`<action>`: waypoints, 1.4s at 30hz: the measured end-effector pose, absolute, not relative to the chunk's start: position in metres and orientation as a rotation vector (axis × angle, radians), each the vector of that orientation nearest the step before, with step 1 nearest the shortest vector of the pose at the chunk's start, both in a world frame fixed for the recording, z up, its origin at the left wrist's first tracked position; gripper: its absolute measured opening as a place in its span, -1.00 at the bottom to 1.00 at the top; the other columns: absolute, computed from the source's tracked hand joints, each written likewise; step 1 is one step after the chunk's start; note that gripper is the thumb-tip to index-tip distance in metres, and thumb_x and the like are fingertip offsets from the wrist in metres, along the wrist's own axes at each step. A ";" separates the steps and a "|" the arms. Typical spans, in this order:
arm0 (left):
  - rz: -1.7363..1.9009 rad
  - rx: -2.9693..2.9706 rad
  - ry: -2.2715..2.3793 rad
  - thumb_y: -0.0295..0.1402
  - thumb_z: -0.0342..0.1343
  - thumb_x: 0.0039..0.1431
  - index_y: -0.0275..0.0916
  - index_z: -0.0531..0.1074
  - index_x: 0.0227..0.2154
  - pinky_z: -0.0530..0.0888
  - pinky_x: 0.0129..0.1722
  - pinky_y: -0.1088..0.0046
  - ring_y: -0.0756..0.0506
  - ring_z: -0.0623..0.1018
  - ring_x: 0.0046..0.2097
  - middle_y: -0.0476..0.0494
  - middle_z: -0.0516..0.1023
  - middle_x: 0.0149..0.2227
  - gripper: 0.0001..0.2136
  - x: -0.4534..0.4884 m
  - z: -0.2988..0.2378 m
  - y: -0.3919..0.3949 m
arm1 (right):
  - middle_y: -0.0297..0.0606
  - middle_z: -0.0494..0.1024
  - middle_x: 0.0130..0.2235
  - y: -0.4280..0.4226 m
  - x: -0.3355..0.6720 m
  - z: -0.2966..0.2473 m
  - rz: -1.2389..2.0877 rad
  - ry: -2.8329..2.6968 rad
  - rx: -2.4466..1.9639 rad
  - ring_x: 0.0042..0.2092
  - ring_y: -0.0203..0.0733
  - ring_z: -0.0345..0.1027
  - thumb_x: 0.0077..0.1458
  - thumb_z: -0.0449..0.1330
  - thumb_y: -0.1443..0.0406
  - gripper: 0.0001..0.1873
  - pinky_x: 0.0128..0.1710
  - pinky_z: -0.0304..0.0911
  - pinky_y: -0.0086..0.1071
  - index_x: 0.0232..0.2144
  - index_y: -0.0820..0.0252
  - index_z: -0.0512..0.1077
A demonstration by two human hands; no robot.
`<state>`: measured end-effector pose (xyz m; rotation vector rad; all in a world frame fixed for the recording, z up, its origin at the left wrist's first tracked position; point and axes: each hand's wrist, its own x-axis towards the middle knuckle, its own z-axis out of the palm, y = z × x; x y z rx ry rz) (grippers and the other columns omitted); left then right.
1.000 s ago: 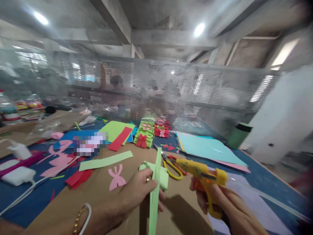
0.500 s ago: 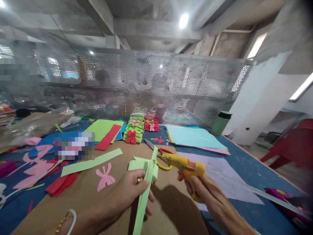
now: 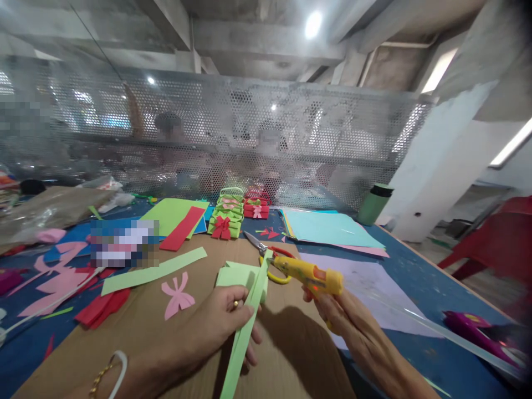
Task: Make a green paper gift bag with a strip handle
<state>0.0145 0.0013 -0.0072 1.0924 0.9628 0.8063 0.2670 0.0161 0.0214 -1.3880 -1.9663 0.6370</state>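
My left hand (image 3: 236, 316) pinches a long light green paper strip (image 3: 245, 332) between thumb and fingers. Behind the strip, partly hidden by it, is a folded light green paper piece (image 3: 236, 275). My right hand (image 3: 332, 307) grips a yellow glue gun (image 3: 311, 273), its nozzle at the strip's upper end. A clear glue stick (image 3: 399, 310) runs out of the gun's back toward the right. Scissors (image 3: 280, 276) with red and yellow handles lie just behind the nozzle. A pink paper bow shape (image 3: 178, 295) and another light green strip (image 3: 153, 270) lie left of my hands.
Brown cardboard (image 3: 137, 343) covers part of the blue table (image 3: 415, 249). Small green paper bags (image 3: 226, 216) and a red one (image 3: 256, 209) stand at the back. Paper sheets (image 3: 332, 228), a green bottle (image 3: 374, 205) and a purple tool (image 3: 477, 332) lie or stand rightward.
The glue gun's nozzle has shifted slightly down and right with the strip's upper end. My left hand keeps its pinch on the strip. The whole view has tilted a little.
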 end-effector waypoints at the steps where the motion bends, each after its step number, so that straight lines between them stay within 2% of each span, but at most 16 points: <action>1: 0.803 1.091 0.963 -0.17 0.09 0.24 -0.26 0.33 -0.25 0.55 -0.53 0.36 -0.13 0.62 -0.50 -0.14 0.58 -0.42 -0.77 0.015 -0.007 0.001 | -0.11 0.59 -0.22 0.017 0.267 0.021 0.620 -1.977 -1.371 -0.20 -0.05 0.45 0.25 -0.10 -0.18 -0.41 -0.17 0.42 -0.24 -0.27 0.11 0.47; 8: 0.800 1.112 0.977 -0.16 0.09 0.25 -0.26 0.33 -0.24 0.54 -0.52 0.39 -0.11 0.62 -0.50 -0.15 0.58 -0.41 -0.76 0.013 -0.004 0.000 | -0.17 0.58 -0.32 0.019 0.266 0.020 0.544 -2.027 -1.339 -0.32 -0.09 0.41 0.27 -0.12 -0.18 -0.40 -0.34 0.40 -0.31 -0.35 0.08 0.49; 12: 0.810 1.137 0.957 -0.17 0.06 0.29 -0.26 0.33 -0.23 0.54 -0.52 0.40 -0.11 0.63 -0.49 -0.14 0.59 -0.39 -0.77 0.012 -0.007 0.001 | -0.20 0.57 -0.34 0.018 0.265 0.021 0.539 -2.018 -1.316 -0.34 -0.11 0.39 0.27 -0.11 -0.17 -0.43 -0.34 0.40 -0.31 -0.35 0.06 0.46; 17: 0.775 1.147 0.982 -0.18 0.04 0.31 -0.27 0.34 -0.22 0.55 -0.51 0.40 -0.11 0.63 -0.49 -0.14 0.58 -0.40 -0.77 0.014 -0.005 -0.001 | -0.22 0.51 -0.42 0.018 0.266 0.022 0.498 -1.992 -1.348 -0.41 -0.13 0.33 0.25 -0.12 -0.20 -0.40 -0.44 0.35 -0.30 -0.42 0.05 0.45; 32: 0.785 1.142 0.973 -0.20 0.04 0.31 -0.28 0.34 -0.22 0.56 -0.51 0.39 -0.12 0.63 -0.48 -0.16 0.59 -0.38 -0.78 0.012 -0.007 -0.002 | -0.22 0.51 -0.42 0.018 0.268 0.018 0.420 -2.024 -1.349 -0.42 -0.18 0.33 0.30 -0.16 -0.17 -0.37 -0.44 0.33 -0.35 -0.41 0.13 0.43; 42: 0.812 1.168 0.977 -0.19 0.05 0.31 -0.28 0.35 -0.18 0.56 -0.51 0.39 -0.12 0.64 -0.47 -0.15 0.59 -0.38 -0.76 0.010 -0.009 0.001 | -0.27 0.51 -0.43 0.015 0.268 0.021 0.451 -2.070 -1.310 -0.43 -0.20 0.33 0.32 -0.15 -0.15 -0.38 -0.44 0.34 -0.40 -0.32 0.13 0.49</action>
